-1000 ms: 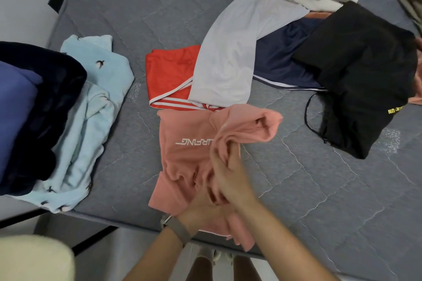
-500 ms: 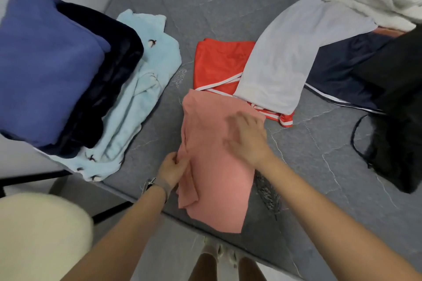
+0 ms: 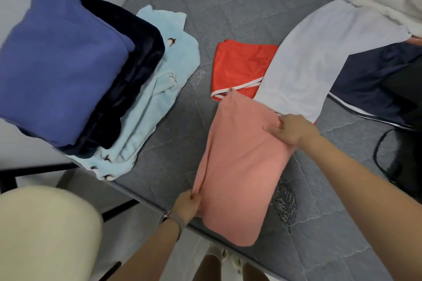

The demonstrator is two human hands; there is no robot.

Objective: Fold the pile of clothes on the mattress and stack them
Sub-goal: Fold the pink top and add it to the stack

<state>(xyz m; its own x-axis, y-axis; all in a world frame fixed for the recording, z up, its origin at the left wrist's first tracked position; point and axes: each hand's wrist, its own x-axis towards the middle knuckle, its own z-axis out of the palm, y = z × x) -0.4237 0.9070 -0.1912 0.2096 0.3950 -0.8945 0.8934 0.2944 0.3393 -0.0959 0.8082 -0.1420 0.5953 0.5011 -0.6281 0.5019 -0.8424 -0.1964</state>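
A grey quilted mattress (image 3: pixel 228 18) fills most of my view, seen from above as I stand at its near edge. On its left side sits the stack (image 3: pixel 75 70) of clothes already folded: a blue piece on top, a dark navy one under it, and a pale blue garment with small bird prints at the bottom, its lower edge reaching the mattress corner. On the right lies the unfolded pile (image 3: pixel 365 41): a fluffy white piece at the top corner, a light grey-white garment spread diagonally, navy shorts with white trim, something black at the far right edge, and red shorts (image 3: pixel 239 66) partly under the grey-white one.

In front of me lies the pink garment (image 3: pixel 239 166), folded into a long narrow shape. Its far end touches the red shorts; its near end hangs slightly over the mattress edge.

My right hand (image 3: pixel 290 130) pinches the cloth at the upper right edge. My left hand (image 3: pixel 188 206), with a watch on the wrist, grips the lower left corner.

The risk, as I judge it: the overhanging end could slide off the mattress if I let go, and lifting the far end might drag the red shorts or loosen the fold.
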